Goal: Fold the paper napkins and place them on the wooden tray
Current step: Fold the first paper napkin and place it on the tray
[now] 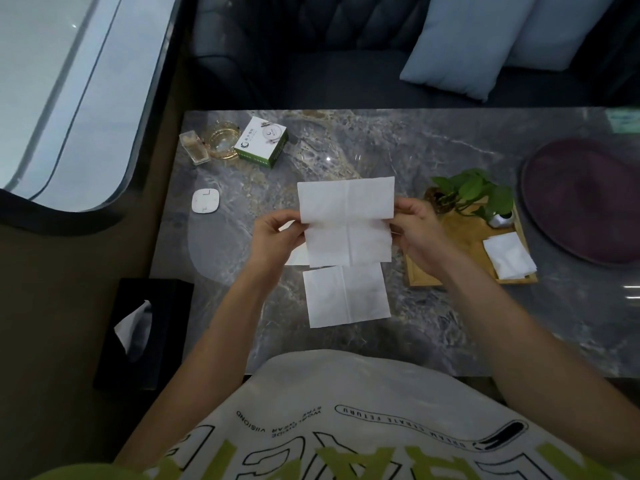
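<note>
a printed shirt (346, 410) is filling the near edge; beyond it the left hand (277, 237) and right hand (419, 233) are each pinching a side edge of a partly folded napkin (346, 216), holding it up between them; a flat napkin (346, 296) is lying on the table (450, 323) just nearer than the hands; right of the right hand, a tray (467, 233) is carrying folded napkins (509, 256) and a plant (474, 192)

The held napkin (346, 216) is plain white, like the second napkin (346, 296) just below the grip. The table (433, 323) is grey marble, pale-veined. Right of the grip are a honey-tan wooden tray (464, 237), a white folded napkin (509, 256), green leaves (474, 192) and a plum oval tray (585, 202). Up-left of the grip is a green-and-white box (261, 142).
</note>
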